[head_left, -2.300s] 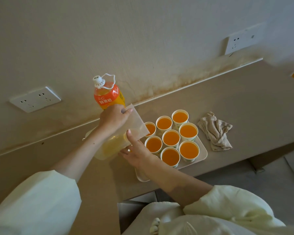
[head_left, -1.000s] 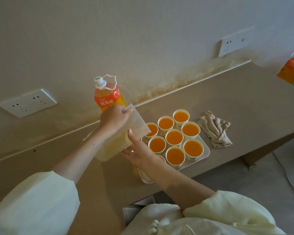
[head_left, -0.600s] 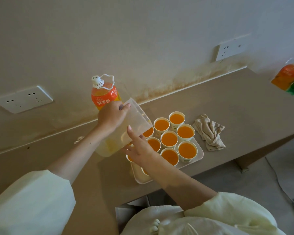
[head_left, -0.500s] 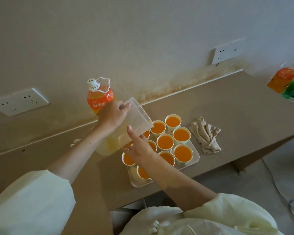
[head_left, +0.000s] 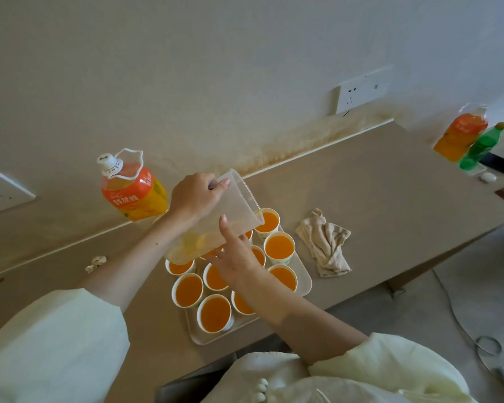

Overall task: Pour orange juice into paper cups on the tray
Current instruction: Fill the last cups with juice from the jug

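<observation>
Orange juice bottle (head_left: 133, 190) near wall, cap on: orange label, white Chinese characters, seem to read 鲜果橙. Second bottle (head_left: 460, 132) far right, same label colour, writing too small to read.

Left hand (head_left: 194, 196) grips clear jug (head_left: 239, 205) at rim, fingers curled over wall. Jug tilted, lip above far cup (head_left: 266, 221); little juice inside.

Right hand (head_left: 236, 257) loose, straight forefinger touches jug side.

Paper cups (head_left: 187, 290) full of juice stand on tray (head_left: 304, 282), under jug and right hand.
</observation>
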